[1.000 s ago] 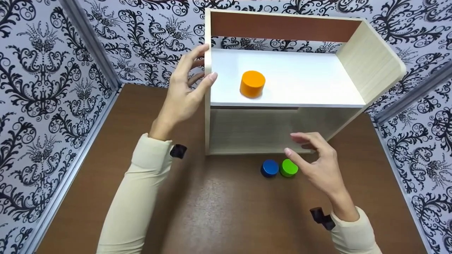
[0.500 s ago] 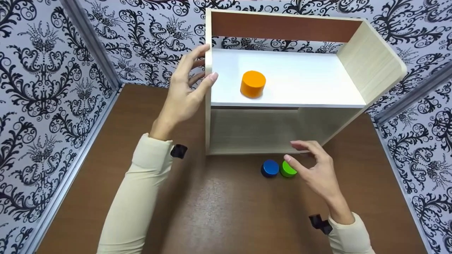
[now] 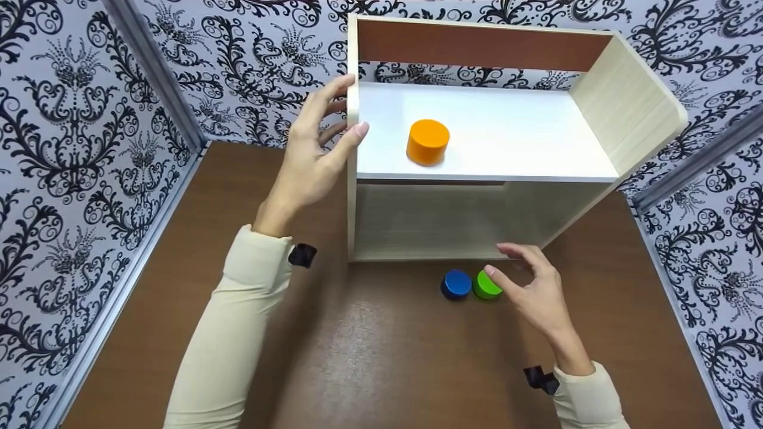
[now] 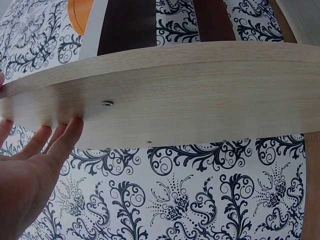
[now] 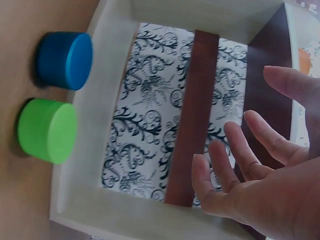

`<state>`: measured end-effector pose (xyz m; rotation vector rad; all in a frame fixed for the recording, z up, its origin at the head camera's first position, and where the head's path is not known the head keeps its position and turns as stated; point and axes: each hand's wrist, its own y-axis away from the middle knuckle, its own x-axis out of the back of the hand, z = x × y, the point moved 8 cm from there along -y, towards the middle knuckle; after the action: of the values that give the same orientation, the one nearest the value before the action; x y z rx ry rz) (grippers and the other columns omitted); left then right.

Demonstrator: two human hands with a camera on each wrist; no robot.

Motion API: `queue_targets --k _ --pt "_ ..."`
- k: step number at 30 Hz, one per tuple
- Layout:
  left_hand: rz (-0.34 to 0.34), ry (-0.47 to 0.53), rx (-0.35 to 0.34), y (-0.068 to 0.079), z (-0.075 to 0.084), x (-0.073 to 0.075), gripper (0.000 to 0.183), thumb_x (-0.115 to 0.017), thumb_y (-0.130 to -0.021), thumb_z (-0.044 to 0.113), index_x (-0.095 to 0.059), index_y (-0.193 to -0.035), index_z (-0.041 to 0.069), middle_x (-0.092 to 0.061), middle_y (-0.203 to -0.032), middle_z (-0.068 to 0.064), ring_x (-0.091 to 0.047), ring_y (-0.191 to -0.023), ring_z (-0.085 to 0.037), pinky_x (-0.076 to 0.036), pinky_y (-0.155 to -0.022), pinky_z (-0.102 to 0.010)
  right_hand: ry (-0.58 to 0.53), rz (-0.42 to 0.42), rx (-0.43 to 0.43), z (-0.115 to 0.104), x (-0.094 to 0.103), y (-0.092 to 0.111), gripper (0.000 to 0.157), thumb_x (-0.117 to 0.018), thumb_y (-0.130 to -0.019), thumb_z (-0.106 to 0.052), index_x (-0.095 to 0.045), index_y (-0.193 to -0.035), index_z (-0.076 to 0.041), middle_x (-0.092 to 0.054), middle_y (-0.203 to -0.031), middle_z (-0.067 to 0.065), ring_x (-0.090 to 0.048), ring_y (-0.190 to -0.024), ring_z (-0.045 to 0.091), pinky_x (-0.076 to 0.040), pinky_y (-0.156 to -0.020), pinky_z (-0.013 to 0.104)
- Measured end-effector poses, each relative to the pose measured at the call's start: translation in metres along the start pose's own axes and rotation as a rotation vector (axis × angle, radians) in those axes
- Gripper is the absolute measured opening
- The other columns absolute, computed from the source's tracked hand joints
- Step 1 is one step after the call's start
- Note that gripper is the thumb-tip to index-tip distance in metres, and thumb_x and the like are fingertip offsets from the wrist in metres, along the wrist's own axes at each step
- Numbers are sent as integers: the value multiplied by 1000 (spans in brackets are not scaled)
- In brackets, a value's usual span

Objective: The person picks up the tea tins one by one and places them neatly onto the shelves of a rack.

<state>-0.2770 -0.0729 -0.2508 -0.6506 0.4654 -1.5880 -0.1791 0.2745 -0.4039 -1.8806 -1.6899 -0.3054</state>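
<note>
My left hand [image 3: 310,149] grips the left side panel [image 3: 351,137] of a small wooden shelf unit. The thumb is at the panel's front inner edge, and in the left wrist view the fingertips [image 4: 75,125] press on its outer face. My right hand [image 3: 539,292] hovers near the unit's lower right front, thumb and fingers spread apart and holding nothing. In the head view its thumb overlaps a green cylinder [image 3: 486,286]. Beside that stands a blue cylinder [image 3: 456,285]; both are in front of the unit. An orange cylinder [image 3: 427,143] stands on the white upper shelf [image 3: 512,131].
The unit stands on a brown tabletop [image 3: 381,357], its lower compartment [image 3: 429,220] facing me. Patterned panels [image 3: 71,179] with grey metal strips enclose the left, back and right. The unit's right side panel [image 3: 632,101] rises behind my right hand.
My right hand has moved down, with its thumb now overlapping the green cylinder. The left hand and all three cylinders have stayed in place.
</note>
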Motion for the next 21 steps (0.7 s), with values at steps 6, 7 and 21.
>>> queue_targets --k 6,7,21 --pt "-3 9 6 0 0 0 53 -65 -98 13 -49 -147 6 -49 -141 -8 -54 -125 -29 -52 -105 -38 24 -3 -25 23 -2 -2 40 -85 -84 -15 -71 -121 -7 -66 -119 10 -57 -106 6 -51 -92 21" --pt "-2 7 9 0 0 0 53 -66 -98 13 -49 -147 6 -49 -141 -8 -54 -125 -28 -53 -105 -38 30 -2 -29 27 -3 -2 41 -85 -84 -16 -70 -121 -7 -66 -120 10 -58 -105 6 -52 -92 21" --pt "-1 -4 31 0 1 0 54 -66 -97 13 -49 -148 8 -49 -142 -9 -54 -126 -27 -52 -105 -38 68 -78 -123 79 -9 2 57 -87 -83 -20 -63 -132 -4 -60 -126 11 -55 -117 24 -47 -90 8"
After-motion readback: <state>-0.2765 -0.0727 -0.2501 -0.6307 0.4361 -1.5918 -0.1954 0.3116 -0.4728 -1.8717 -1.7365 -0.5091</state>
